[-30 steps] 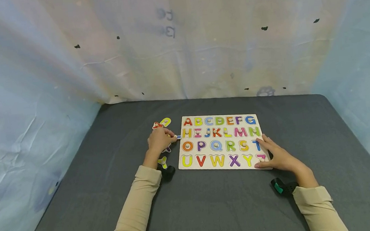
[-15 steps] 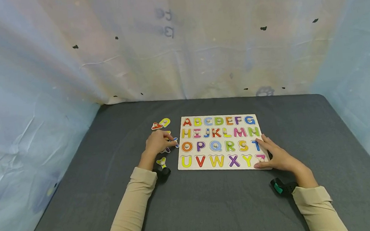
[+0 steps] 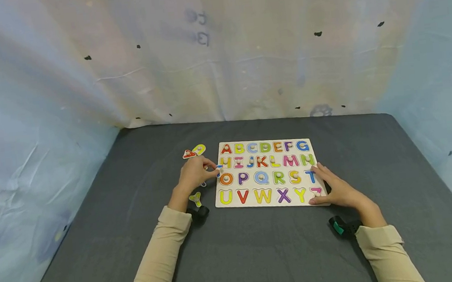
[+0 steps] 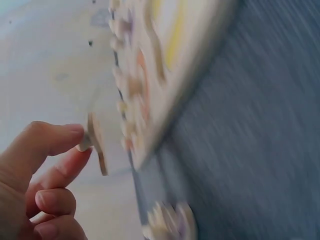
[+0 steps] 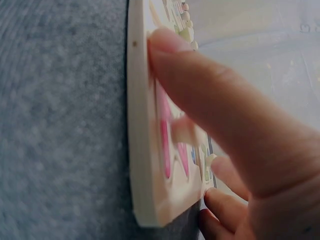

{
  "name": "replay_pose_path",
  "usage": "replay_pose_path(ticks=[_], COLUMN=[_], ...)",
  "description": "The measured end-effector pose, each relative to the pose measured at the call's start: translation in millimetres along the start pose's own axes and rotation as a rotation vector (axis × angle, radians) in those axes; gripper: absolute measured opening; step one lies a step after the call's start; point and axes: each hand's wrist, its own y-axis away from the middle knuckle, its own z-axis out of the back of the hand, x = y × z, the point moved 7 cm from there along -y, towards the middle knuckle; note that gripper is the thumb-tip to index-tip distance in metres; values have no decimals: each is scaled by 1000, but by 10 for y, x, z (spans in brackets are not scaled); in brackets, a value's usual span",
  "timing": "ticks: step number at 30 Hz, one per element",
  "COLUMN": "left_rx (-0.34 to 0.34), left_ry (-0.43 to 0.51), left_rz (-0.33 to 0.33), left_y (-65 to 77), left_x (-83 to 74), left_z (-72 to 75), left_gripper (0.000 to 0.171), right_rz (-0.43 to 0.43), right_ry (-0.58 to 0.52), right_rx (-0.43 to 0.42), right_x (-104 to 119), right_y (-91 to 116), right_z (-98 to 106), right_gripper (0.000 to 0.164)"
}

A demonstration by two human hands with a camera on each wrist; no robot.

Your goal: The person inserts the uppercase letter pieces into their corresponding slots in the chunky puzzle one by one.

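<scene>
Between thumb and index finger, my left hand (image 3: 193, 173) pinches a blue letter piece (image 3: 219, 166) by its knob at the left edge of the wooden alphabet puzzle board (image 3: 217, 200). In the left wrist view the letter piece (image 4: 99, 150) stands on edge off the fingertips, its coloured face turned away. My right hand (image 3: 339, 191) rests on the board's near right corner, fingers mostly extended. Its thumb (image 5: 200, 80) presses the board's face beside the pink Z (image 5: 165, 135), which has a knob. Other fingers lie along the right edge.
Left of the board lie a red triangular letter piece (image 3: 189, 154), a yellow curved piece (image 3: 199, 149) and a yellow Y (image 3: 195, 199). Others are partly hidden under the left hand. The grey table (image 3: 269, 255) is enclosed by pale fabric walls (image 3: 259, 65).
My left hand drew the blue piece away from the board's left edge, turned it, then brought it back to the edge. The right hand stays on the board's corner.
</scene>
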Motion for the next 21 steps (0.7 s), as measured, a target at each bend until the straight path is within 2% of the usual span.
replay_pose_path(ticks=[3, 8, 16, 21], left_rx=[-14, -4, 45, 72], left_ry=[29, 113, 184, 195], left_rz=[-61, -109, -183, -245], left_y=[0, -35, -61, -55], left_x=[-167, -437, -904, -1252], left_z=[-25, -144, -451, -656], left_gripper=[17, 15, 11, 12], right_rz=[-3, -8, 24, -1], right_ry=[-8, -17, 4, 49], right_rx=[-4, -13, -38, -34], right_x=[-5, -23, -51, -62], right_y=[1, -14, -4, 7], right_z=[7, 11, 52, 71], right_gripper=[112, 118, 111, 108])
